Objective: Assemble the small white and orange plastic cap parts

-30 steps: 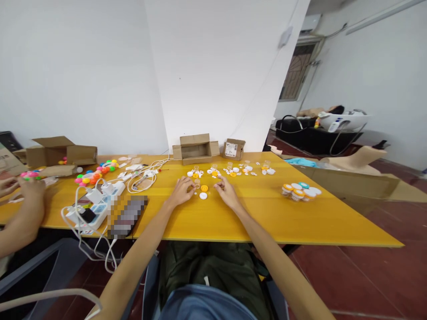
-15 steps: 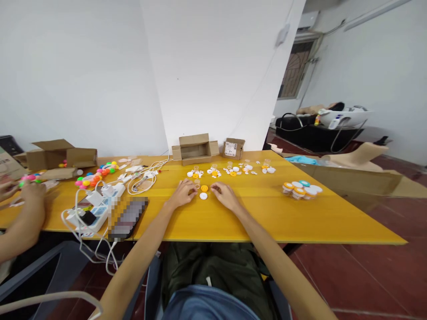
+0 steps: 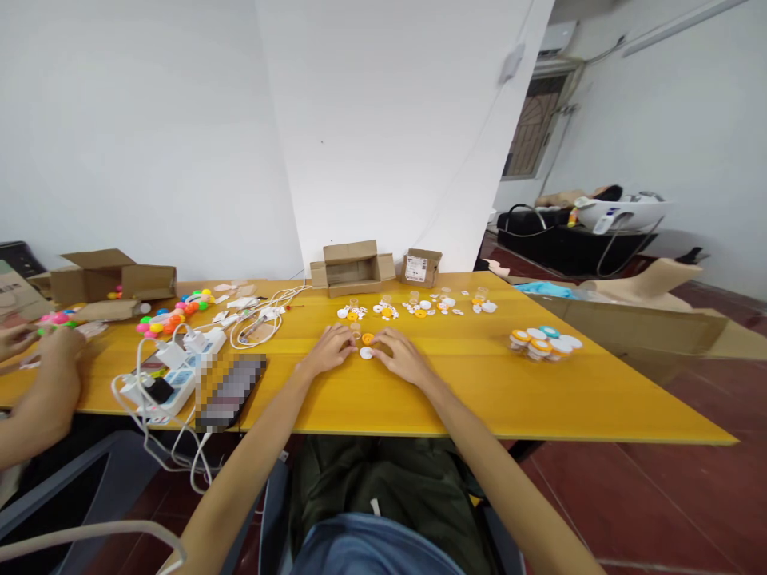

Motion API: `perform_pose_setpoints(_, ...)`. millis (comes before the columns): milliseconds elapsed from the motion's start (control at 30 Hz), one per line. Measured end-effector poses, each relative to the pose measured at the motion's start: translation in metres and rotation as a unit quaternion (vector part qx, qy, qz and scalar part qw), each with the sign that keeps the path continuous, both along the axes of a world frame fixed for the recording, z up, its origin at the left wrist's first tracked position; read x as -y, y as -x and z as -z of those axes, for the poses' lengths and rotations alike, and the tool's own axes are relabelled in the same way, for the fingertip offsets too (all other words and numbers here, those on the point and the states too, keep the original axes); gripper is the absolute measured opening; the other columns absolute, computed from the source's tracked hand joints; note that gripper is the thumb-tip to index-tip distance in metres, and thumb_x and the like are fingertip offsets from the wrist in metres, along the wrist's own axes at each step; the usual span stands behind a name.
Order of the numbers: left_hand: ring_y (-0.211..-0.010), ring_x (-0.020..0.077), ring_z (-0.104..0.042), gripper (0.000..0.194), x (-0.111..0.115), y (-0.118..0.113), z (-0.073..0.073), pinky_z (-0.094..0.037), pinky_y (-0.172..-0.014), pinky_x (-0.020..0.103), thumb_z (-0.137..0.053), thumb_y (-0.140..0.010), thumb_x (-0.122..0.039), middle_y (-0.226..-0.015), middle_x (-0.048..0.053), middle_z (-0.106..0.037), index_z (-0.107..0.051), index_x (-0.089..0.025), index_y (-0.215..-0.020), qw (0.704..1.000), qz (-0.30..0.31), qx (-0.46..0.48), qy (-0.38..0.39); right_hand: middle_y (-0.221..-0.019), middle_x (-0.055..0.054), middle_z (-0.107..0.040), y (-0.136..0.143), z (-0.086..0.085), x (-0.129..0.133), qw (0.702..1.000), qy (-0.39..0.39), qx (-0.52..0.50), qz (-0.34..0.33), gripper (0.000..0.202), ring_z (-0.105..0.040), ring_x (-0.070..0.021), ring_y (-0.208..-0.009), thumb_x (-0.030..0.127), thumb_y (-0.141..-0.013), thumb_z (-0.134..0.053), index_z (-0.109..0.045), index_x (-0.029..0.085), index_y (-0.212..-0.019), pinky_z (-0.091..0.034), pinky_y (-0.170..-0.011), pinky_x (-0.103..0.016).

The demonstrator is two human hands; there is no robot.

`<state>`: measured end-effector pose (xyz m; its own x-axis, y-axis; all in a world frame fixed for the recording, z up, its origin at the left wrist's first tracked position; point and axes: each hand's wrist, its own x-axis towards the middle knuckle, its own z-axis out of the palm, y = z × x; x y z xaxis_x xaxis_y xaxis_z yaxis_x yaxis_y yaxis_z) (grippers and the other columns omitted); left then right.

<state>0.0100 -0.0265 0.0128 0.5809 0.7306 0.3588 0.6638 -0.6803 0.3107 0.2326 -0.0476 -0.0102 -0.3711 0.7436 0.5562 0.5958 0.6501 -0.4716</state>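
Note:
An orange lid (image 3: 367,339) and a white disc (image 3: 366,353) lie on the table between my hands. My left hand (image 3: 329,350) rests to their left, fingers loosely curved and apparently holding nothing. Just beyond its fingertips stands a small clear container (image 3: 355,330). From the right, my right hand (image 3: 400,356) reaches to the lid and disc with thumb and forefinger apart. Its fingertips are at the lid's edge and its thumb is close to the disc; whether they touch is too small to tell.
Clear containers with orange and white parts (image 3: 387,312) form several clusters farther back. Lidded jars (image 3: 542,343) are grouped at right. Cardboard boxes (image 3: 352,271) line the wall. A phone (image 3: 236,395), power strip (image 3: 180,375) and cables lie left, beside another person's hands (image 3: 60,343).
My right hand has moved left, bringing its fingertips up to the orange lid and white disc. My left hand has stayed nearly in place. The view has shifted slightly.

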Motion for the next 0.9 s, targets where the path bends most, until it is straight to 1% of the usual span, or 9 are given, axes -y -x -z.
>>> perform_pose_setpoints(167,-0.097,0.0234,-0.058,0.01,0.0003,-0.0007,0.001,-0.042,-0.093,0.038,-0.058,-0.092,-0.021,-0.091,0.004,-0.069,-0.067,-0.024,-0.09,1.0,0.008,0.006,-0.011,-0.107,-0.007,-0.069,0.0023,0.0009,0.0022,0.998,-0.031,0.058,0.0,0.019,-0.064,-0.0228,-0.102,0.034,-0.093,-0.063,-0.071,0.027,-0.109,-0.05,-0.095,-0.039)
perform_pose_setpoints(300,-0.096,0.0233,-0.059,0.008,-0.0002,0.0003,0.0015,-0.042,-0.094,0.038,-0.06,-0.092,-0.024,-0.09,0.004,-0.069,-0.068,-0.024,-0.092,1.0,0.005,0.007,-0.014,-0.109,-0.008,-0.067,0.0033,-0.0003,0.0043,0.995,-0.046,0.085,0.001,0.021,-0.062,-0.023,-0.103,0.035,-0.095,-0.061,-0.071,0.027,-0.111,-0.05,-0.095,-0.039)
perform_pose_setpoints(433,-0.099,0.0239,-0.059,0.007,-0.0012,0.0017,0.0012,-0.043,-0.094,0.038,-0.065,-0.09,-0.027,-0.091,0.005,-0.069,-0.07,-0.023,-0.095,1.0,-0.003,0.002,-0.028,-0.11,-0.008,-0.067,0.0036,-0.0024,0.0061,0.994,-0.055,0.095,-0.002,0.02,-0.061,-0.0231,-0.104,0.035,-0.096,-0.059,-0.071,0.027,-0.11,-0.05,-0.094,-0.039)
perform_pose_setpoints(600,-0.1,0.0239,-0.059,0.01,-0.0024,0.0022,0.0003,-0.043,-0.094,0.039,-0.064,-0.091,-0.027,-0.091,0.005,-0.07,-0.073,-0.024,-0.087,0.999,-0.007,-0.014,-0.034,-0.109,-0.009,-0.066,0.0041,-0.0013,0.0056,0.993,-0.068,0.1,0.001,0.02,-0.061,-0.0233,-0.103,0.033,-0.097,-0.057,-0.071,0.026,-0.109,-0.05,-0.093,-0.039)
perform_pose_setpoints(800,-0.099,0.0234,-0.06,0.012,-0.0035,0.001,0.0001,-0.043,-0.093,0.039,-0.063,-0.092,-0.023,-0.088,0.005,-0.071,-0.073,-0.024,-0.085,1.0,0.002,-0.013,-0.029,-0.109,-0.009,-0.066,0.0041,-0.0016,0.0065,0.992,-0.071,0.107,0.0,0.02,-0.061,-0.0238,-0.104,0.032,-0.097,-0.056,-0.071,0.026,-0.11,-0.05,-0.094,-0.04)
perform_pose_setpoints(900,-0.099,0.0237,-0.06,0.011,-0.0032,0.0013,0.0007,-0.044,-0.093,0.039,-0.064,-0.091,-0.025,-0.088,0.005,-0.071,-0.073,-0.024,-0.086,1.0,0.001,-0.005,-0.03,-0.111,-0.009,-0.066,0.0041,-0.0014,0.0066,0.991,-0.075,0.108,-0.004,0.023,-0.061,-0.0247,-0.105,0.033,-0.098,-0.055,-0.071,0.027,-0.113,-0.05,-0.095,-0.041)
